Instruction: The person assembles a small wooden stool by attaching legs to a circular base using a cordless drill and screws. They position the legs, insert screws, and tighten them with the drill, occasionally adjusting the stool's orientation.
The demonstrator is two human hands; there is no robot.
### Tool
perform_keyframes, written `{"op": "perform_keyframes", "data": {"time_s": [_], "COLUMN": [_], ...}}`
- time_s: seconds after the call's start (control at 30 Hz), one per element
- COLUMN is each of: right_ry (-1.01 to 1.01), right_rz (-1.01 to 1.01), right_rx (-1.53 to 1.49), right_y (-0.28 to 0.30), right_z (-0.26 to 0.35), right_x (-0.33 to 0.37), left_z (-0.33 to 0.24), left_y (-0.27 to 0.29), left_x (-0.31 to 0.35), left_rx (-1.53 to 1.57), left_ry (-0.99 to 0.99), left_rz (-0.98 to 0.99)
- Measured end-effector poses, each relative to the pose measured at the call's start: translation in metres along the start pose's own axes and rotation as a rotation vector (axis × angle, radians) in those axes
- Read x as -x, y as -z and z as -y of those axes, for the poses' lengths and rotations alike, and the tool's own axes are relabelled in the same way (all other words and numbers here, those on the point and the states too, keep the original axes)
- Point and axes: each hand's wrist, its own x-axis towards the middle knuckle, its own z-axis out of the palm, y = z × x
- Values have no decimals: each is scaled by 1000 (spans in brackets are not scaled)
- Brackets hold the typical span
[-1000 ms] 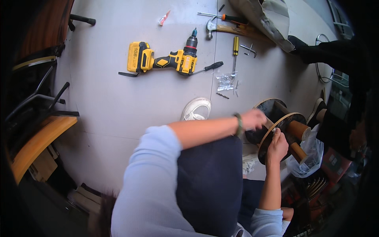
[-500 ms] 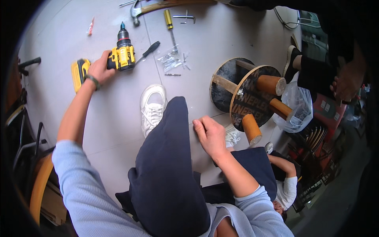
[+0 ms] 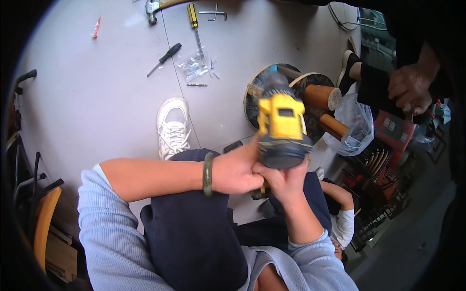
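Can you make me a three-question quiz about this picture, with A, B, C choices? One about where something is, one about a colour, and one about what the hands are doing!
1. Where is the white shoe?
A. On the floor, left of the drill
B. On top of the wooden stool
C. Inside the plastic bag

2. What colour is the top of the drill?
A. Red
B. Yellow
C. Green

3. What are the two hands doing?
A. Both rest on the floor
B. Both hold the drill
C. One holds the hammer

Answers:
1. A, the shoe sits on the grey floor beside the person's knee.
2. B, the drill body is bright yellow above a dark base.
3. B, the left hand and right hand both wrap the drill's lower part.
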Motion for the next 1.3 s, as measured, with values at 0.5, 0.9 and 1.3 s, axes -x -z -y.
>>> {"op": "perform_keyframes", "data": {"time_s": [0.5,0.9,1.3], "right_ry": [-374,-516,-559], "right_rz": [-446,-324,-348], "right_rx": [-698,-333,-366], "right_y": [47,57,54], "right_z": [-11,-32,-29], "right_x": [51,35,29], "left_z": [56,164,167], "left_y": [0,-2,1], "left_x": [-39,-84,-83], "left_rx": [79,1452,1521], "left_ry": [388,633,605], "left_rz": [-387,-496,-515]}}
